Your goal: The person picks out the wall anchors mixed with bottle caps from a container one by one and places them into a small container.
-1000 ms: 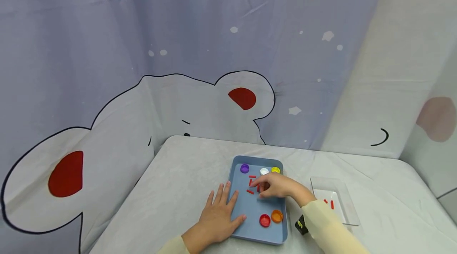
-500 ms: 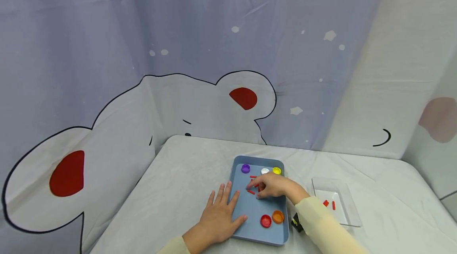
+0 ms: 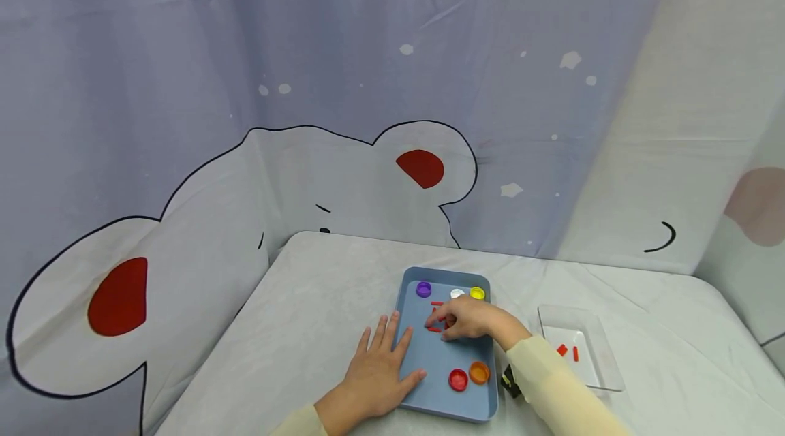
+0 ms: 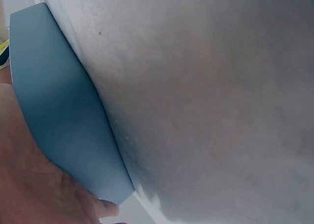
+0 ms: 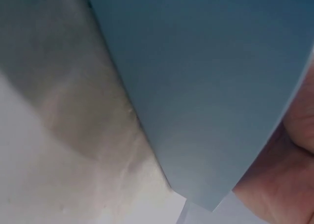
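In the head view my left hand (image 3: 377,375) lies with fingers spread along the left side of a blue-grey tray (image 3: 429,381), its thumb over the rim. My right hand (image 3: 471,320) reaches in from the right, fingers bent, thumb and index finger at the two ends of a short red stick (image 3: 434,330). Another red stick (image 3: 437,303) lies just beyond, and more are partly hidden under the fingers. Both wrist views show mostly the tray's outer wall (image 4: 59,96), with part of each hand at its edge.
Purple (image 3: 424,289), white (image 3: 456,293) and yellow (image 3: 477,293) round caps sit at the tray's far end; red (image 3: 458,379) and orange (image 3: 479,372) ones lie near. A clear box (image 3: 604,361) with several red pieces stands right. A small black object (image 3: 509,381) sits by the right sleeve.
My right hand has shifted slightly left and nearer from one stick to another. The slanted red stick at its fingertips has turned nearly level. The left hand has stayed on the tray.
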A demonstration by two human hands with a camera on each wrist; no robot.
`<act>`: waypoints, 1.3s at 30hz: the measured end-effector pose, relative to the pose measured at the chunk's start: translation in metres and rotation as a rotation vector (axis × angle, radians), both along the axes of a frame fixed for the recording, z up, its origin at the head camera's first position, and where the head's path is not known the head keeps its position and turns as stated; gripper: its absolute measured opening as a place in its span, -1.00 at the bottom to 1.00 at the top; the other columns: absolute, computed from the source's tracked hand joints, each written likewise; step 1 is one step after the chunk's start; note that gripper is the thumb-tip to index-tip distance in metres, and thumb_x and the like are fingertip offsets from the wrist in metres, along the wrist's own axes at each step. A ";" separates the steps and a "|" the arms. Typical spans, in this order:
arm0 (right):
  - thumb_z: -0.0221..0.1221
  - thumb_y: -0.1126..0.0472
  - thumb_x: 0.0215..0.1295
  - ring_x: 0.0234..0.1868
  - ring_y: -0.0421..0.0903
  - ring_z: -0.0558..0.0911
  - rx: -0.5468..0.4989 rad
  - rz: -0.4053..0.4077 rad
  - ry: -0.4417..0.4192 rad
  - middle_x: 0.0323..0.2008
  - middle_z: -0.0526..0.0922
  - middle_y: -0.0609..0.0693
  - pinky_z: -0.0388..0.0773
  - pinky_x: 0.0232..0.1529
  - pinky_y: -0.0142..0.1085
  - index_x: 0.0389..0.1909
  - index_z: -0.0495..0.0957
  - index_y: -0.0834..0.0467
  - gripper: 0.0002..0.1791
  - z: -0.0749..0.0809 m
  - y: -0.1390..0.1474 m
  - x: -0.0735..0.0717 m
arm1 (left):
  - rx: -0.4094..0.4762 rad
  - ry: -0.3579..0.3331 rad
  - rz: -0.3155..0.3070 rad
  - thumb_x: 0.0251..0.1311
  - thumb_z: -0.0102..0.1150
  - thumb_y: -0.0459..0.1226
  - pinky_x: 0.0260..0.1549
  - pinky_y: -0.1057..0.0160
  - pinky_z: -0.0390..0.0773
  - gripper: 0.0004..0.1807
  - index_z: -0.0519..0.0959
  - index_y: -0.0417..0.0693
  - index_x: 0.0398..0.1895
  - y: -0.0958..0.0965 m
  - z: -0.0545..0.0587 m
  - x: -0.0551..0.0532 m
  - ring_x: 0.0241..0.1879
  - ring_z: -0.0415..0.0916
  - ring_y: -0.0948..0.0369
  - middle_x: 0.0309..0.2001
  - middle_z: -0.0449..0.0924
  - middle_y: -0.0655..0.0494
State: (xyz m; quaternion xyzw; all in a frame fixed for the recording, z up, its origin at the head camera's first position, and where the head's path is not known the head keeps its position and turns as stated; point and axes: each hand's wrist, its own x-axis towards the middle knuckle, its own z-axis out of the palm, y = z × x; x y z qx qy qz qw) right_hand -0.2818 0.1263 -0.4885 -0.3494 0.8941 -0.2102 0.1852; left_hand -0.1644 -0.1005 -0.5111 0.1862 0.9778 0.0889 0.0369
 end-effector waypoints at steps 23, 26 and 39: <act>0.41 0.28 0.20 -0.58 -0.28 0.40 -0.085 -0.011 0.024 -0.62 0.41 -0.18 0.36 -0.50 -0.42 -0.11 0.66 0.08 -0.76 0.002 0.002 0.005 | -0.008 0.011 0.000 0.39 -0.18 0.35 0.44 -0.28 -0.01 -0.14 0.25 0.03 0.56 -0.001 0.000 0.001 0.59 -0.15 -0.12 0.63 -0.11 -0.13; 0.39 0.26 0.22 -0.56 -0.28 0.41 -0.065 -0.014 0.024 -0.61 0.42 -0.20 0.37 -0.48 -0.41 -0.01 0.68 0.03 -0.70 0.001 0.001 0.003 | -0.013 -0.003 0.001 0.38 -0.19 0.36 0.44 -0.28 -0.01 -0.13 0.24 0.04 0.56 0.000 0.000 0.000 0.60 -0.15 -0.12 0.63 -0.13 -0.11; 0.41 0.21 0.20 -0.51 -0.28 0.43 -0.032 -0.006 0.022 -0.56 0.47 -0.20 0.40 -0.45 -0.41 -0.08 0.73 -0.01 -0.74 0.000 0.000 -0.001 | 0.010 0.007 -0.007 0.39 -0.15 0.33 0.44 -0.30 -0.03 -0.15 0.27 0.00 0.55 0.000 -0.002 0.000 0.59 -0.13 -0.15 0.62 -0.11 -0.14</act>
